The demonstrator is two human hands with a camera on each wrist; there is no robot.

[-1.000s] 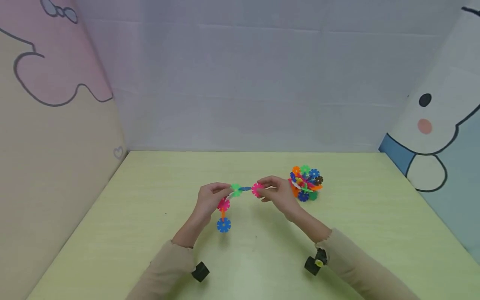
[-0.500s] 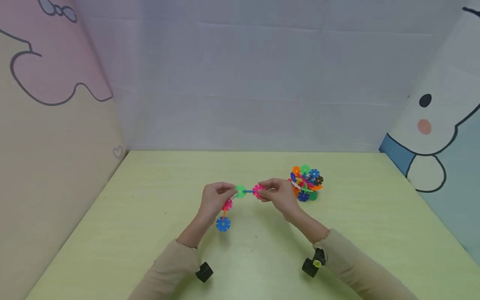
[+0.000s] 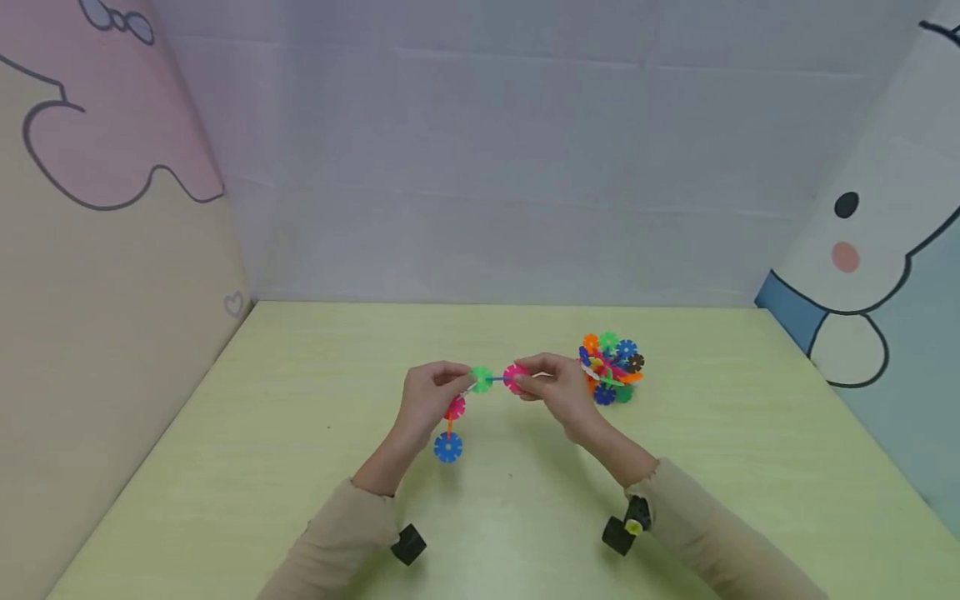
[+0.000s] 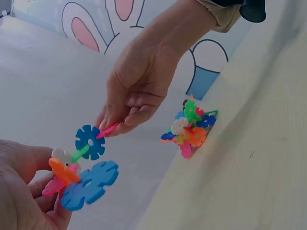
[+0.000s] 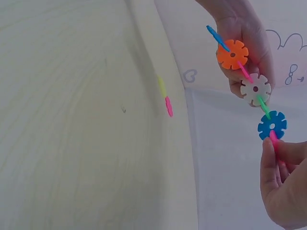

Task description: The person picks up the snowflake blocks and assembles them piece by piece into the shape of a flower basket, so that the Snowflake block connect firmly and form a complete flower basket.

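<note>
A chain of notched plastic snowflake discs hangs between both hands, above the table. My left hand (image 3: 431, 400) pinches it near the white disc (image 4: 62, 155) and the green disc (image 3: 482, 380). From there the pink, orange and blue discs hang down, with the blue end disc (image 3: 448, 447) lowest. My right hand (image 3: 558, 392) pinches the pink disc (image 3: 514, 378) at the other end between thumb and fingertips. Joined to that pink disc is a blue disc (image 5: 272, 126), seen edge-on in the head view. Its other side meets the green disc.
A pile of loose, many-coloured discs (image 3: 611, 368) lies on the table (image 3: 300, 500), just beyond the right hand. A narrow yellow and pink piece (image 5: 168, 106) shows near the table edge in the right wrist view. Printed cloth walls enclose the back and sides.
My left hand has shifted slightly right with the chain, bringing the green disc a little closer to the pink one. The blue disc between them has turned edge-on. Both hands keep their pinch.
</note>
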